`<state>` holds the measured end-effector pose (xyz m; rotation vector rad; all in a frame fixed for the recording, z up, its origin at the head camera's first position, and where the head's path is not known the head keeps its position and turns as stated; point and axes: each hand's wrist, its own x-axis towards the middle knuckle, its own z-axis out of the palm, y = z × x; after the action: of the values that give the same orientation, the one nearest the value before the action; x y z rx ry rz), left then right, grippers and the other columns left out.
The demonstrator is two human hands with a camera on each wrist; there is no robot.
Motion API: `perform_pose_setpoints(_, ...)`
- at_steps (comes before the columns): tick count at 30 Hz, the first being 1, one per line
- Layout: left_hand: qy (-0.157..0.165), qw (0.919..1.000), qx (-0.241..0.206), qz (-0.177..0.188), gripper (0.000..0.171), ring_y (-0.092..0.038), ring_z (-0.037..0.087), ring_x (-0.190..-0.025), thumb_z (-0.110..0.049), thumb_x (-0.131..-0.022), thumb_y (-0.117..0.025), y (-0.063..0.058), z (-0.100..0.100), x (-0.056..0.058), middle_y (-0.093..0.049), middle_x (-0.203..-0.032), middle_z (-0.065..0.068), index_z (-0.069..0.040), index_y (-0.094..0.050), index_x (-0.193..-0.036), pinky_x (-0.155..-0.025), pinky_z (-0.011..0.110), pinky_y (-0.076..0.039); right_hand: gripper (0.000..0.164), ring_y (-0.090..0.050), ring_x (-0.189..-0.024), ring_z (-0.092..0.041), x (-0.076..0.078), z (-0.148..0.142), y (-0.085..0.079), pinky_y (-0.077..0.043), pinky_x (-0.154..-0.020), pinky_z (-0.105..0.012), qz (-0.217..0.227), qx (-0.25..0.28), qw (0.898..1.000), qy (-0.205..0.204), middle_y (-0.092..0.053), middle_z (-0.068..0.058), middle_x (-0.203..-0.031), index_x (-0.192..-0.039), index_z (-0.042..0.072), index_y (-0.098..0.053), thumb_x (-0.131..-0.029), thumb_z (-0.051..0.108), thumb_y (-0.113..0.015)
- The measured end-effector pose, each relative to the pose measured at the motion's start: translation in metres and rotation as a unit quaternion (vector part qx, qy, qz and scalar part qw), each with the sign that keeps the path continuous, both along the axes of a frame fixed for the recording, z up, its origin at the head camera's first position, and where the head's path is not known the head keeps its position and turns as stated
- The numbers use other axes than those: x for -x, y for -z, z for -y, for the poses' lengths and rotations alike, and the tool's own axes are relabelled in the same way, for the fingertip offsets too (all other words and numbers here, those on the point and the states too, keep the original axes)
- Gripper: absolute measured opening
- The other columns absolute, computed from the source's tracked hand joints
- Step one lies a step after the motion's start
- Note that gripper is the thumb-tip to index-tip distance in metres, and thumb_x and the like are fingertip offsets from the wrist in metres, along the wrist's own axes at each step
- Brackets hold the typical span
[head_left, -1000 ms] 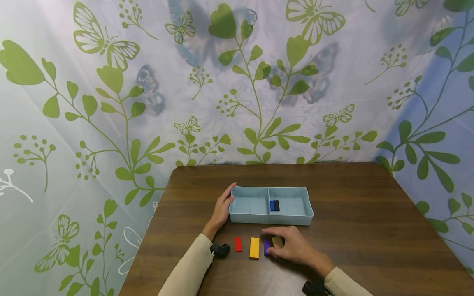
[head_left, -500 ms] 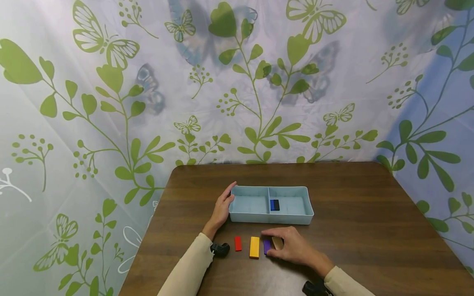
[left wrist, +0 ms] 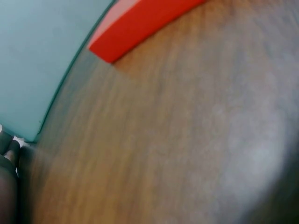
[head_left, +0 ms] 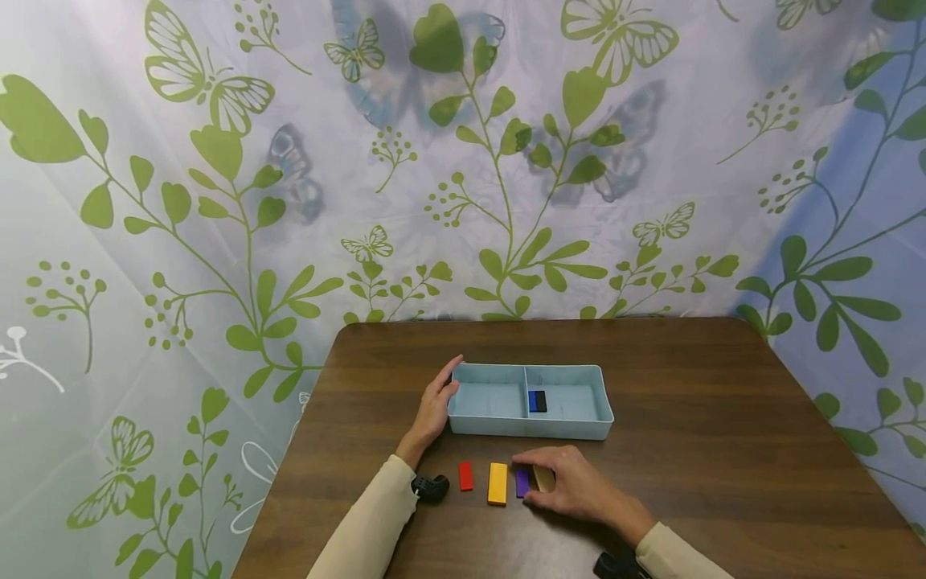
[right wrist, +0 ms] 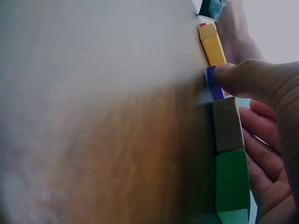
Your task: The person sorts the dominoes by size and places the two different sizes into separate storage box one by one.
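My left hand (head_left: 432, 408) rests against the left end of a light blue two-compartment box (head_left: 488, 426), fingers extended along it. My right hand (head_left: 575, 482) is on the table over a short row of blocks, thumb and index finger spread apart. Its thumb touches the purple block (head_left: 522, 483) in the right wrist view; the index fingertip seems apart from the block's far end. Beside it stands a tan block (head_left: 543, 479), partly hidden by the hand. A green block (right wrist: 232, 179) shows only in the right wrist view, by the curved fingers (right wrist: 264, 154).
A yellow block (head_left: 497, 484) and a red block (head_left: 465, 476) lie in front of the box. In its right compartment, against the divider, sit a blue block (head_left: 532, 401) and a black block (head_left: 541, 401). A patterned curtain (head_left: 506, 161) hangs behind the wooden table (head_left: 694, 418).
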<state>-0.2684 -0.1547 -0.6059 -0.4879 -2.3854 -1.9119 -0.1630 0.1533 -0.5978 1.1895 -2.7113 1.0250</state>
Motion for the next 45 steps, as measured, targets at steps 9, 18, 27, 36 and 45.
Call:
perform_pose_setpoints(9, 0.01, 0.9994, 0.011, -0.033, 0.053, -0.034, 0.034, -0.165, -0.016, -0.117, -0.039, 0.015, 0.006, 0.006, -0.043, -0.175, 0.013, -0.014, -0.041, -0.17, -0.133, 0.061, -0.028, 0.052, -0.075, -0.115, -0.011, -0.001, 0.001, 0.002, -0.064, -0.099, -0.04, -0.013, 0.001, 1.0, 0.005, -0.079, 0.005, -0.131, -0.137, 0.014, -0.076, -0.088, 0.022, -0.092)
perform_pose_setpoints(18, 0.016, 0.9992, 0.004, -0.036, 0.054, -0.032, 0.039, -0.165, -0.017, -0.117, -0.039, 0.013, 0.005, 0.005, -0.041, -0.175, 0.018, -0.009, -0.039, -0.17, -0.131, 0.069, -0.025, 0.049, -0.076, -0.115, -0.014, 0.001, 0.002, 0.002, -0.064, -0.099, -0.041, -0.017, 0.005, 1.0, 0.003, -0.08, 0.002, -0.13, -0.135, 0.012, -0.076, -0.089, 0.02, -0.091)
perform_pose_setpoints(27, 0.003, 1.0, 0.004, 0.005, 0.053, -0.027, 0.034, -0.168, -0.015, -0.119, -0.036, 0.006, 0.001, 0.002, -0.038, -0.177, 0.01, -0.015, -0.039, -0.171, -0.135, 0.064, -0.019, 0.048, -0.076, -0.109, -0.01, 0.007, -0.002, -0.006, -0.065, -0.095, -0.037, -0.02, 0.023, 1.0, 0.001, -0.081, 0.005, -0.126, -0.135, 0.012, -0.077, -0.09, 0.018, -0.091)
perform_pose_setpoints(36, 0.01, 0.9999, -0.004, 0.002, 0.053, -0.026, 0.036, -0.168, -0.015, -0.119, -0.037, 0.005, 0.002, 0.001, -0.036, -0.178, 0.012, -0.01, -0.038, -0.171, -0.135, 0.065, -0.018, 0.048, -0.078, -0.112, -0.015, 0.014, -0.012, -0.026, -0.066, -0.093, -0.039, -0.026, 0.019, 0.999, 0.009, -0.081, 0.003, -0.128, -0.137, 0.013, -0.076, -0.092, 0.02, -0.09)
perform_pose_setpoints(45, 0.018, 0.9975, 0.004, -0.069, 0.054, -0.04, 0.029, -0.162, -0.026, -0.117, -0.043, 0.028, 0.011, 0.015, -0.048, -0.17, 0.02, -0.013, -0.043, -0.169, -0.131, 0.048, -0.036, 0.045, -0.08, -0.111, -0.021, 0.021, -0.024, -0.048, -0.067, -0.09, -0.039, -0.066, 0.019, 0.998, -0.014, -0.081, 0.001, -0.128, -0.136, 0.015, -0.077, -0.093, 0.018, -0.089)
